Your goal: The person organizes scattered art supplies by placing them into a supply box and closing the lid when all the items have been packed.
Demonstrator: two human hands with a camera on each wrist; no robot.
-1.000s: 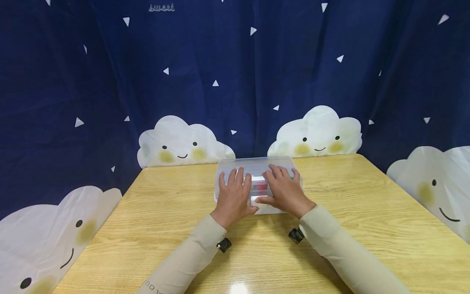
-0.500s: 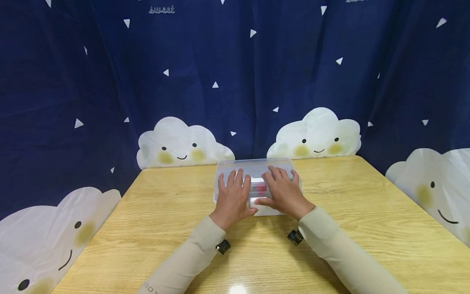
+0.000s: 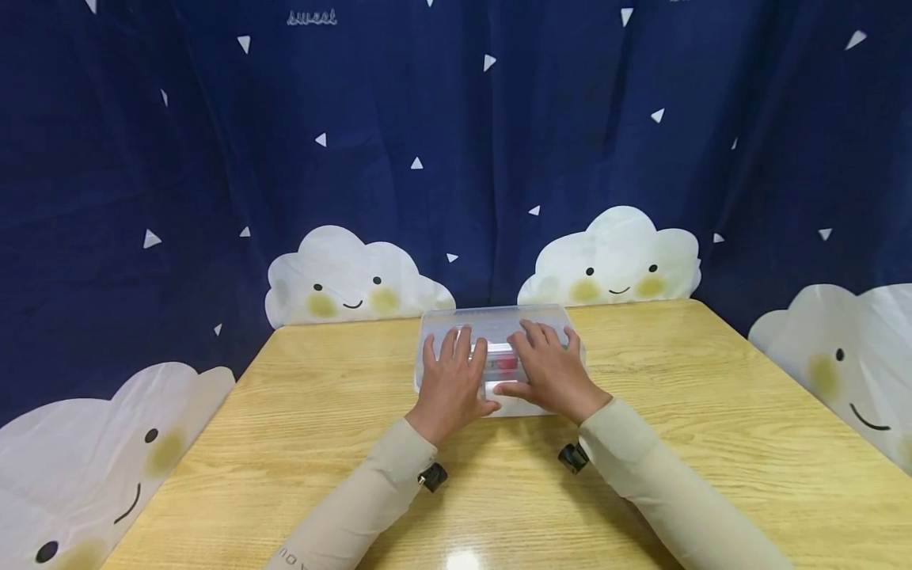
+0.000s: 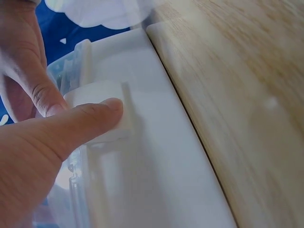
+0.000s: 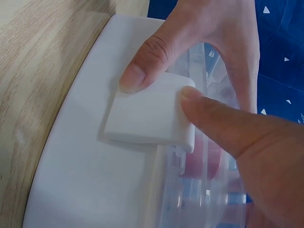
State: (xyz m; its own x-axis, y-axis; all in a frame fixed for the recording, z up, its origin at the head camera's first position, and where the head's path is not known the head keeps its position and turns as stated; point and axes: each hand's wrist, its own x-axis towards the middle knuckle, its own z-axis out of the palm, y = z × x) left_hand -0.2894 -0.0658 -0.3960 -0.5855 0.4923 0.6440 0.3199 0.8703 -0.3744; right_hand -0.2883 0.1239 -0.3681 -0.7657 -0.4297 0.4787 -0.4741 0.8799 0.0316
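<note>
A storage box with a see-through lid (image 3: 499, 318) and a white front stands on the table. On its front edge is a white latch (image 5: 147, 116), lying over the white front panel (image 4: 142, 156). My left hand (image 3: 450, 388) lies over the lid's left part with fingers spread, its thumb (image 4: 90, 118) pressing on the latch. From the other side, my right hand (image 3: 556, 378) has its fingers spread on the lid. Its thumb (image 5: 213, 116) rests on the latch's upper edge. Through the clear plastic shows something pinkish red (image 3: 507, 362); the other contents are mostly hidden.
The wooden table (image 3: 321, 380) extends on both sides of the box. Behind it hangs a dark blue curtain (image 3: 370, 103) with white triangles and smiling clouds (image 3: 356, 273). Small black devices (image 3: 432, 477) are worn under the wrists.
Both hands keep their places on the box and latch. Only a slight shift of the whole head view shows.
</note>
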